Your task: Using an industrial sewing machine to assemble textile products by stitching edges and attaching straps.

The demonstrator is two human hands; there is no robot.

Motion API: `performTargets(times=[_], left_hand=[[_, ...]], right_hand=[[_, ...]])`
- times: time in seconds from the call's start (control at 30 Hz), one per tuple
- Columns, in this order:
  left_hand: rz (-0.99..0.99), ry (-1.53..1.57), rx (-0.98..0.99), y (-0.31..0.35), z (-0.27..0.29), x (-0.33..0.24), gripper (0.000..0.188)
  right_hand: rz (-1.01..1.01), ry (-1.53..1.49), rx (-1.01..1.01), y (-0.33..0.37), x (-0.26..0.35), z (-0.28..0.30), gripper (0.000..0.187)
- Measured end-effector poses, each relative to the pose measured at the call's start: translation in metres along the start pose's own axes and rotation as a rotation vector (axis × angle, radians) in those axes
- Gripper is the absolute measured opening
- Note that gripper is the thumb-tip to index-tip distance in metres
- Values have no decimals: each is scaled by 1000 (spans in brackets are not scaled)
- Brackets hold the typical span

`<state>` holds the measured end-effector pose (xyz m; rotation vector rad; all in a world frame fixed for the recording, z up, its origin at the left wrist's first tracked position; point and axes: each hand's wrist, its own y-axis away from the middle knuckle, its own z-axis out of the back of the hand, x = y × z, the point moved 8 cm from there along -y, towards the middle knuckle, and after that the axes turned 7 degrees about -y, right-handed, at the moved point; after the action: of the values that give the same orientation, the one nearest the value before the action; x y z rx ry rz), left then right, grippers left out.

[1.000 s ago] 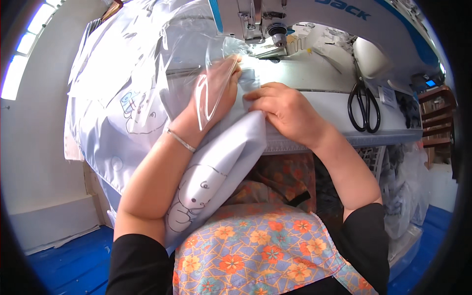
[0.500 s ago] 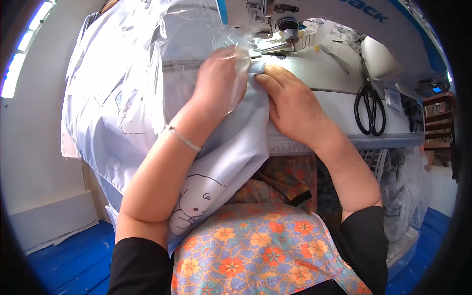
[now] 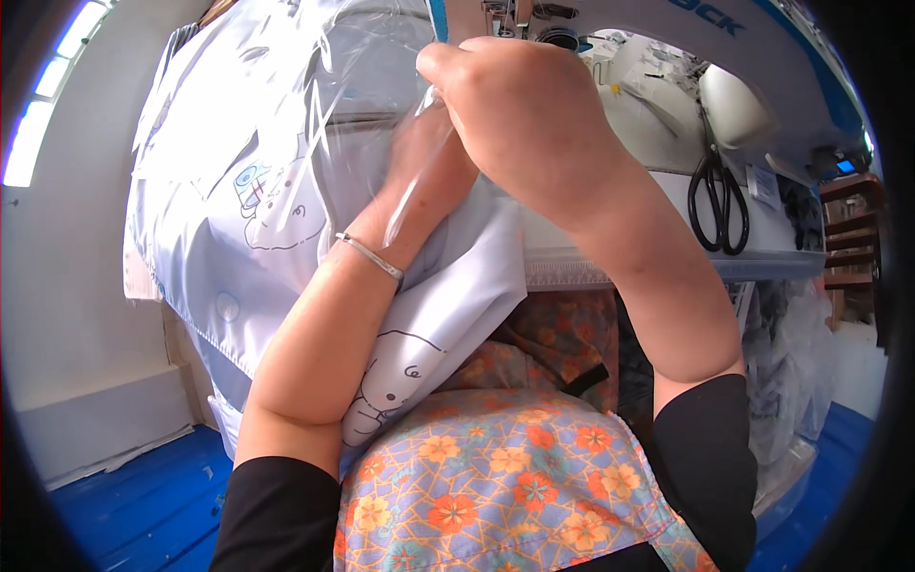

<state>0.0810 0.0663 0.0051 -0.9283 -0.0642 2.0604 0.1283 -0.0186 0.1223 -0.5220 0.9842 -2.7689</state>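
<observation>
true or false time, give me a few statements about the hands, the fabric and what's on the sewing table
1. A thin bangle sits on the left wrist. True.
2. Black scissors lie on the sewing machine table, to the right of the hands. True.
3. The right hand rests in the lap. False: it is raised over the white printed fabric near the machine.
4. The fabric is plain red. False: it is white with cartoon line drawings.
5. The floor is blue. True.

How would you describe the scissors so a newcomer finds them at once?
Start at the white sewing machine at the top. On the white table to its right, beyond the right hand, lie the scissors. They are all black with two loop handles, the only dark tool there.
</observation>
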Motion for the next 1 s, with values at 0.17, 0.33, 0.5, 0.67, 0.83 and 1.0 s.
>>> performTargets(times=[0.17,0.33,0.5,0.67,0.83,1.0], left_hand=[[-90,-73,-145,-4,17,-5,14],[2,-219,-28,-9,14,-4,19],[-23,-294,-41,-13,19,-15,22],[93,-286,0,-15,13,-10,19],[280,-23,-56,-10,6,9,15],[185,-132,-70,-11,10,1,15]], right_hand=[[-10,-144,-126,52,-4,36,20],[-116,-361,-105,100,4,11,17],[-154,-408,-165,92,-33,-1,20],[-132,-504,-224,86,-48,-4,17],[-178,-554,-200,91,-47,-9,16],[-120,-328,-107,80,-46,-14,18]])
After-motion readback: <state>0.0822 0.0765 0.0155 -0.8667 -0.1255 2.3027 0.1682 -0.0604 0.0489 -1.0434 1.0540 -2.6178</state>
